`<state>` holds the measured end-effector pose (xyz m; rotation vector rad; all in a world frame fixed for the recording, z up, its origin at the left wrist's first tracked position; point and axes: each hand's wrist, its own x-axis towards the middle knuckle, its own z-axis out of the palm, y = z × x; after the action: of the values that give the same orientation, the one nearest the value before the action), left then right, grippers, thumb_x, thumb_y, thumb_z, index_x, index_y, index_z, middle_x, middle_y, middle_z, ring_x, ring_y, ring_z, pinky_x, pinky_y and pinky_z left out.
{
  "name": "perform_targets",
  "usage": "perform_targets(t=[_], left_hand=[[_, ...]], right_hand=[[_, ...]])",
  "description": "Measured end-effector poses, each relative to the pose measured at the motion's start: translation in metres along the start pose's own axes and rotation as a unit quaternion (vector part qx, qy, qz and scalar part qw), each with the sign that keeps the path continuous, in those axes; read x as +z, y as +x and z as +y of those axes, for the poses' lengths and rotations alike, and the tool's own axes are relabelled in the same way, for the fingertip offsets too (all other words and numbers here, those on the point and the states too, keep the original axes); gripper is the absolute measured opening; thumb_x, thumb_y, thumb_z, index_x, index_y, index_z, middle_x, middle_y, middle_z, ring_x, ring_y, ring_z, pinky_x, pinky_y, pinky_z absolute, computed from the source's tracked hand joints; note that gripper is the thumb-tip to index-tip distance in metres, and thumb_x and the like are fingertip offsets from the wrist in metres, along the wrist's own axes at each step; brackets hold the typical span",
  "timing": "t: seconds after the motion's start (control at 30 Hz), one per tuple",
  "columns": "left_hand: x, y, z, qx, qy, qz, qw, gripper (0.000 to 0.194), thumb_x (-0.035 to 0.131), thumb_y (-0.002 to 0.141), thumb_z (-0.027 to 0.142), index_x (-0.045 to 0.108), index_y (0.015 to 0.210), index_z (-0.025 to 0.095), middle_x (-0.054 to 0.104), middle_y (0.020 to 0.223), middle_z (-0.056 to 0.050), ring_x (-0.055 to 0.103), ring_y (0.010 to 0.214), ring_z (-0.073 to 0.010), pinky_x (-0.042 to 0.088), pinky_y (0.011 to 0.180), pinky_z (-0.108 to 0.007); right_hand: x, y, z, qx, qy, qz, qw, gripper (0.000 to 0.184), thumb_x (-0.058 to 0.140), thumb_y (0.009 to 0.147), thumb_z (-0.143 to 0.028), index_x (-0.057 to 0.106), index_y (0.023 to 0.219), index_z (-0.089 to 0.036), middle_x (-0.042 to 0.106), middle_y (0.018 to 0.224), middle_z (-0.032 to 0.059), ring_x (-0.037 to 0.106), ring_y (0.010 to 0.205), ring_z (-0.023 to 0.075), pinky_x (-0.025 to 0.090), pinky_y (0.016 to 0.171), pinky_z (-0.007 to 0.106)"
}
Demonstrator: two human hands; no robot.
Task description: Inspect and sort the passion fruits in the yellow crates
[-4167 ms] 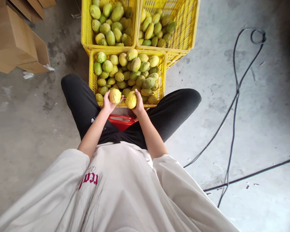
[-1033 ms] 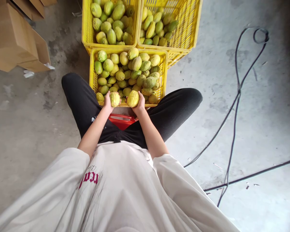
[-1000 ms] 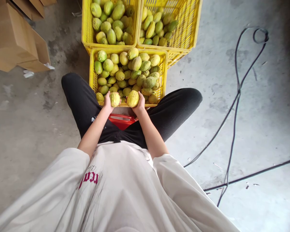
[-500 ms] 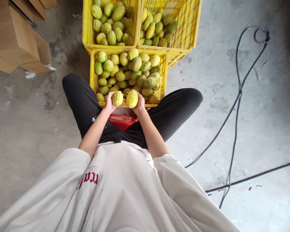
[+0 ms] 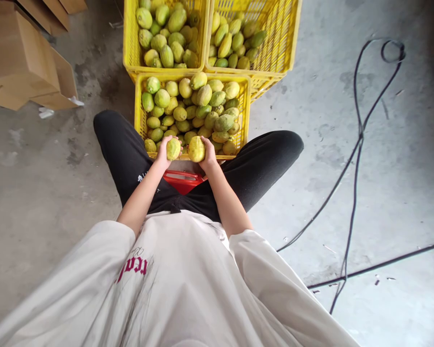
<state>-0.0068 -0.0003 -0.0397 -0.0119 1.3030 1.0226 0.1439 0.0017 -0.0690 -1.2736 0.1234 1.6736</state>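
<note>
My left hand (image 5: pixel 162 154) is closed around a yellow-green oval fruit (image 5: pixel 173 149), with a greenish patch facing up. In my right hand (image 5: pixel 209 153) is another oval fruit (image 5: pixel 196 149), yellower and slightly bumpy, with my fingers wrapped round its outer side. The two fruits are side by side, a small gap between them, over the near rim of a yellow plastic crate (image 5: pixel 247 115). Many similar green and yellow fruits (image 5: pixel 204 95) fill that crate. Their exact kind I cannot tell.
Two more yellow crates (image 5: pixel 128 36) (image 5: pixel 292 36) with fruit stand behind the near one. A red plastic object (image 5: pixel 183 183) lies between my legs. Cardboard boxes (image 5: pixel 36 58) are at the upper left. A black cable (image 5: pixel 358 140) loops across the floor at right.
The fruit in my left hand has turned a little, showing a greener side, and moved slightly left. The fruit in my right hand has turned slightly. Both stay held.
</note>
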Motion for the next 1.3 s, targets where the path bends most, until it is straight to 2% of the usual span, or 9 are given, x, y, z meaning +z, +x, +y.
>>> perform_targets(t=[0.1,0.2,0.43,0.67,0.87,0.97,1.03,1.13,1.3], left_hand=[[-0.001,0.001,0.001,0.013,-0.018,0.009,1.000,0.037,0.065,0.118,0.046,0.074,0.090,0.023,0.074,0.069,-0.001,0.077,0.058,-0.0167,0.048,0.048,-0.022],[-0.001,0.000,0.002,0.026,-0.034,0.025,0.999,0.036,0.070,0.114,0.056,0.075,0.099,0.024,0.073,0.070,0.002,0.073,0.055,-0.0155,0.050,0.049,-0.023],[0.004,-0.007,0.004,0.029,-0.069,0.030,0.997,0.044,0.052,0.123,0.050,0.071,0.094,0.023,0.072,0.075,-0.001,0.069,0.056,-0.0141,0.050,0.052,-0.022],[0.006,-0.017,0.012,0.040,-0.172,-0.010,0.984,0.044,0.041,0.129,0.041,0.074,0.105,0.023,0.083,0.098,-0.004,0.081,0.088,-0.0157,0.068,0.082,-0.025],[0.000,-0.006,0.008,0.044,-0.150,-0.010,0.988,0.029,0.062,0.123,0.049,0.079,0.115,0.026,0.082,0.098,-0.003,0.078,0.084,-0.0152,0.060,0.069,-0.022],[-0.002,-0.001,0.003,0.041,-0.131,-0.009,0.991,0.026,0.079,0.112,0.053,0.080,0.123,0.029,0.082,0.102,-0.004,0.080,0.094,-0.0203,0.061,0.072,-0.025],[-0.001,-0.001,0.001,0.026,-0.128,-0.007,0.991,0.028,0.078,0.112,0.053,0.081,0.122,0.027,0.083,0.102,-0.005,0.082,0.100,-0.0222,0.064,0.079,-0.027],[0.002,-0.003,0.001,-0.004,-0.132,0.000,0.991,0.029,0.064,0.121,0.046,0.080,0.110,0.023,0.081,0.093,-0.005,0.082,0.093,-0.0198,0.065,0.083,-0.025],[0.007,-0.007,0.005,-0.020,-0.128,0.007,0.992,0.044,0.054,0.126,0.049,0.075,0.098,0.023,0.075,0.076,-0.003,0.070,0.062,-0.0152,0.054,0.056,-0.022]], right_hand=[[0.003,-0.004,-0.002,0.059,0.011,0.015,0.998,0.024,0.072,0.116,-0.039,0.069,0.095,-0.028,0.074,0.075,0.0001,0.089,0.097,0.0287,0.081,0.083,0.040],[0.004,-0.004,-0.004,0.059,0.006,0.013,0.998,0.025,0.076,0.113,-0.046,0.070,0.097,-0.028,0.078,0.080,0.0004,0.089,0.099,0.0305,0.081,0.085,0.044],[0.003,-0.004,-0.003,0.044,0.012,0.017,0.999,0.018,0.065,0.114,-0.037,0.072,0.100,-0.028,0.080,0.083,-0.0006,0.090,0.095,0.0265,0.079,0.088,0.042],[0.006,-0.006,-0.004,0.046,0.029,0.018,0.998,0.030,0.050,0.121,-0.034,0.073,0.103,-0.029,0.081,0.083,0.0009,0.088,0.092,0.0257,0.080,0.090,0.043],[0.002,-0.004,-0.002,0.024,0.022,0.006,0.999,0.030,0.060,0.121,-0.043,0.070,0.097,-0.028,0.075,0.077,0.0012,0.088,0.096,0.0279,0.080,0.084,0.040],[0.000,0.000,-0.001,0.006,0.025,-0.005,1.000,0.030,0.068,0.118,-0.045,0.068,0.093,-0.028,0.072,0.075,-0.0015,0.089,0.094,0.0252,0.078,0.082,0.034],[0.000,0.002,0.000,0.003,0.034,-0.010,0.999,0.030,0.075,0.114,-0.046,0.068,0.091,-0.028,0.073,0.075,-0.0022,0.089,0.093,0.0236,0.077,0.082,0.030],[-0.002,0.004,0.000,0.012,0.060,0.007,0.998,0.029,0.072,0.114,-0.042,0.069,0.089,-0.027,0.074,0.074,-0.0021,0.089,0.090,0.0232,0.078,0.082,0.031],[-0.004,0.006,0.000,0.042,0.095,0.033,0.994,0.030,0.058,0.118,-0.041,0.071,0.095,-0.028,0.075,0.073,-0.0004,0.084,0.082,0.0253,0.081,0.080,0.040]])
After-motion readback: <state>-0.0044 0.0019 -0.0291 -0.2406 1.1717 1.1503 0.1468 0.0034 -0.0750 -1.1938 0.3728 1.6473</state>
